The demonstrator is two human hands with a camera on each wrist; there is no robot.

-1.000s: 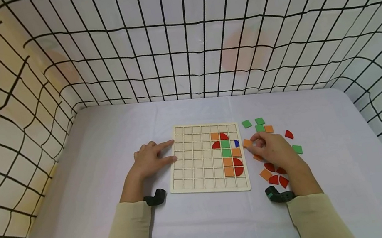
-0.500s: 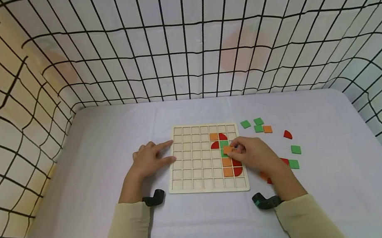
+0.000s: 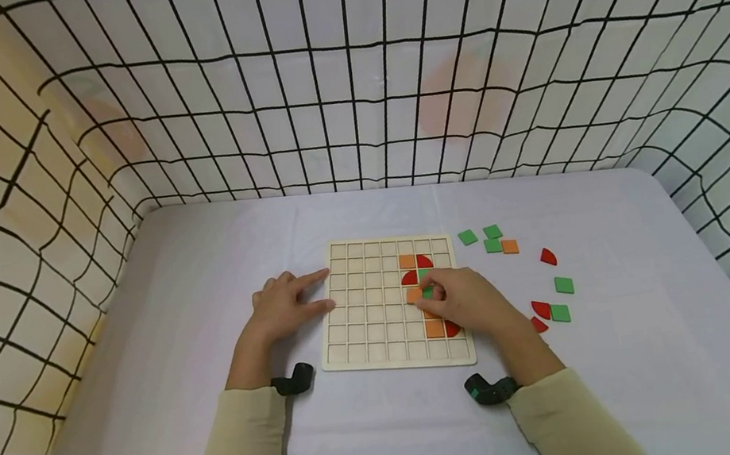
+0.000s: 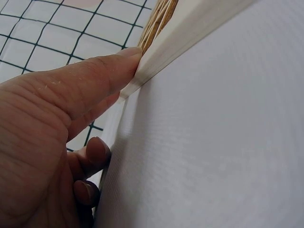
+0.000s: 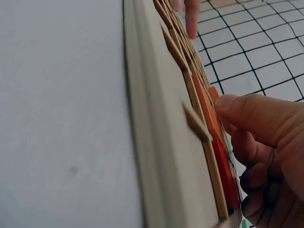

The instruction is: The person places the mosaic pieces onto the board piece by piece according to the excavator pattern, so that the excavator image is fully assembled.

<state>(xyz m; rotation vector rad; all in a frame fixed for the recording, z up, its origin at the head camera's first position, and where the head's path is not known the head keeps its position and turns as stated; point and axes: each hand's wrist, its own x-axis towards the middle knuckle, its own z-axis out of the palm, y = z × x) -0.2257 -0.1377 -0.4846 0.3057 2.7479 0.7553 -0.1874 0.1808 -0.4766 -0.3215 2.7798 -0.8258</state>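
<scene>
A pale wooden grid board lies on the white cloth, with orange, red and green pieces set in cells toward its right side. My left hand rests at the board's left edge, its straight index finger and thumb touching the rim. Over the right part of the board, my right hand pinches an orange square tile by its edge, left of a green tile. In the right wrist view the thumb tip is against the orange tile, low on the grid. The hand hides some cells behind it.
Loose green squares and an orange square lie right of the board's far corner. Red quarter-circles and more green squares lie further right. Black wire mesh surrounds the table's back and sides.
My right hand has moved left from beside the loose pieces onto the board, carrying the orange square tile to a cell left of the green column. The left hand stays at the board's edge.
</scene>
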